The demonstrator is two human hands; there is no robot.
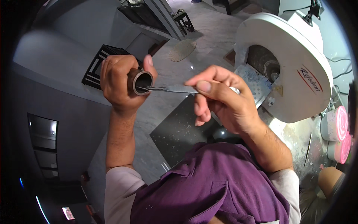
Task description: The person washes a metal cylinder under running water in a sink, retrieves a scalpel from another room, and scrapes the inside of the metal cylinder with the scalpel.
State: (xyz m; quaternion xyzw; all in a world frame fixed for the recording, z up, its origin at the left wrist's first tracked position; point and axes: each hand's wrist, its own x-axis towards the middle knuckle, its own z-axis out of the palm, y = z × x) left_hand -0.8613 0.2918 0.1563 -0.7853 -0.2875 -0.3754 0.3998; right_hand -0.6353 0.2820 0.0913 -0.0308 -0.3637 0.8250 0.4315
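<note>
Metal blade (pixel 169 89) inside ring's (pixel 142 82) rim

Both bare hands raised and closed, forearms coming up from the lower edge.

The left hand (pixel 120 83) is curled into a fist with the thumb standing upright, its forearm nearly vertical below. The right hand (pixel 220 98) pinches with thumb and forefinger pointing toward the left hand, remaining fingers curled under, wrist bent, forearm angling down to the right.

open air left of the hands, white round machine (pixel 294 63) crowding the right
</note>
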